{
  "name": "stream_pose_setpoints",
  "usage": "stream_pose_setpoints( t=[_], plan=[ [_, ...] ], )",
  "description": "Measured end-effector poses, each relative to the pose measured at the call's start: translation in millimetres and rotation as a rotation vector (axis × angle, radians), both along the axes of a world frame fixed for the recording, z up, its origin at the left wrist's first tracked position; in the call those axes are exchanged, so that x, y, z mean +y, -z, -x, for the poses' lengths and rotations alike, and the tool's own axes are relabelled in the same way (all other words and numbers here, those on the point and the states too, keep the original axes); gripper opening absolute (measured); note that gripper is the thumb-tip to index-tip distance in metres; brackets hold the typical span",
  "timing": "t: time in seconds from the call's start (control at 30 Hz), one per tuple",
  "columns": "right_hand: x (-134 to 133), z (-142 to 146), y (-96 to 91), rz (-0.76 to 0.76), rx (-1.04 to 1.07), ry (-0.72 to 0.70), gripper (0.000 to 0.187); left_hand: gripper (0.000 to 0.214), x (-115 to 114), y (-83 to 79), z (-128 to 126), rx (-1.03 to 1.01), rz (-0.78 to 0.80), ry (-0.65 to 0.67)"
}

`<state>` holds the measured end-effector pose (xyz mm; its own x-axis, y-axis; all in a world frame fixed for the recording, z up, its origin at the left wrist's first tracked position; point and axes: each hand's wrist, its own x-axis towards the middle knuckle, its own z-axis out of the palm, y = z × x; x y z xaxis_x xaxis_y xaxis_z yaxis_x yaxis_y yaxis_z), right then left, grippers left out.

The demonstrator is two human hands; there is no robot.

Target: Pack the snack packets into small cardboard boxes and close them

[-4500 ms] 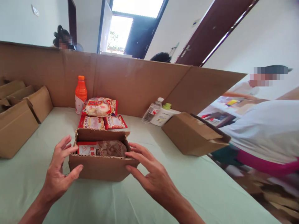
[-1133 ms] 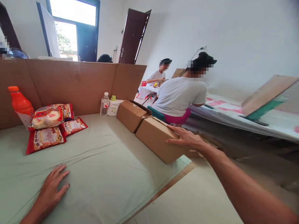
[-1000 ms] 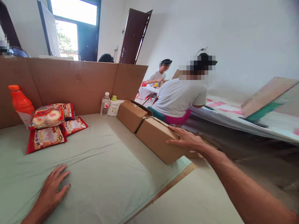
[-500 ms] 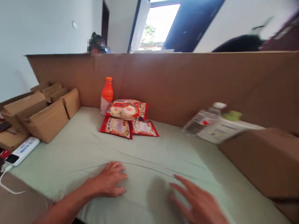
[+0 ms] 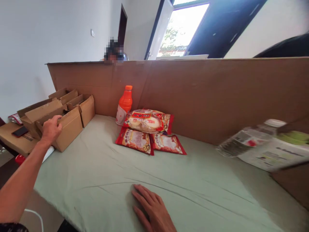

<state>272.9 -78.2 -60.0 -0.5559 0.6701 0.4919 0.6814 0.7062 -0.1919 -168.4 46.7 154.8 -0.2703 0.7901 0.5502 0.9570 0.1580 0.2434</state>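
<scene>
At the far left, my left hand (image 5: 51,129) is at the mouth of an open cardboard box (image 5: 70,129), its fingers curled down over the opening. The box wall hides part of the fingertips, and what they close on is too small to make out. My right hand (image 5: 153,207) rests on the green cloth (image 5: 103,170), fingers stretched out, with nothing in it. Beyond it lie several red food packets: a large one (image 5: 147,120) rests on two smaller ones, a left packet (image 5: 136,140) and a right packet (image 5: 167,144). An orange-capped bottle (image 5: 125,104) stands behind them.
A tall cardboard panel (image 5: 193,96) closes off the back. On the right, a clear plastic bottle (image 5: 251,138) leans by a white pack (image 5: 285,154) and a brown box (image 5: 292,180). A dark phone (image 5: 20,131) lies far left. Behind the panel is a person (image 5: 114,51).
My left hand has gone from the cloth to the cardboard box at the left. My right hand has shifted left and now lies on the cloth. The view has turned left.
</scene>
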Motion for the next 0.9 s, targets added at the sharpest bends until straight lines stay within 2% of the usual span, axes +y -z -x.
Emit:
stream_pose_setpoints(
  t=[0.1, 0.17, 0.27, 0.37, 0.43, 0.5, 0.6, 0.7, 0.77, 0.83, 0.9],
  plan=[
    [-3.1, 4.4, -3.2, 0.054, 0.066, 0.011, 0.033, 0.038, -7.2, 7.9, -11.1, -0.044, 0.006, 0.037],
    [-4.1, 5.7, -2.7, 0.090, 0.149, 0.036, 0.030, 0.033, -20.9, 14.1, -30.1, -0.054, 0.014, 0.129],
    [-3.2, 0.9, -0.2, 0.182, 0.361, 0.134, 0.029, 0.024, -50.3, 18.8, -70.1, -0.047, -0.008, 0.421],
    [2.5, -9.9, -2.3, 0.354, 0.691, 0.300, 0.033, 0.016, -81.4, 19.1, -117.4, -0.039, -0.070, 0.786],
    [8.5, -17.5, -7.8, 0.453, 0.924, 0.405, 0.042, 0.018, -97.6, 19.1, -146.8, -0.030, -0.070, 0.996],
    [13.9, -24.1, -16.0, 0.516, 1.089, 0.463, 0.051, 0.024, -108.6, 19.7, -170.2, -0.039, -0.044, 1.151],
    [16.3, -30.1, -29.5, 0.581, 1.176, 0.486, 0.051, 0.032, -116.9, 20.8, -190.0, -0.062, -0.008, 1.299],
    [13.7, -30.7, -38.6, 0.619, 1.166, 0.484, 0.045, 0.039, -121.2, 22.5, -192.3, -0.100, -0.042, 1.335],
    [12.4, -29.3, -40.4, 0.633, 1.162, 0.499, 0.044, 0.046, -122.5, 26.9, -186.4, -0.205, -0.084, 1.269],
    [12.8, -28.0, -39.3, 0.636, 1.166, 0.527, 0.046, 0.050, -120.1, 36.8, -177.7, -0.432, -0.160, 1.125],
    [13.9, -27.5, -36.8, 0.627, 1.148, 0.530, 0.047, 0.044, -113.0, 53.6, -169.0, -0.734, -0.269, 0.917]
  ],
)
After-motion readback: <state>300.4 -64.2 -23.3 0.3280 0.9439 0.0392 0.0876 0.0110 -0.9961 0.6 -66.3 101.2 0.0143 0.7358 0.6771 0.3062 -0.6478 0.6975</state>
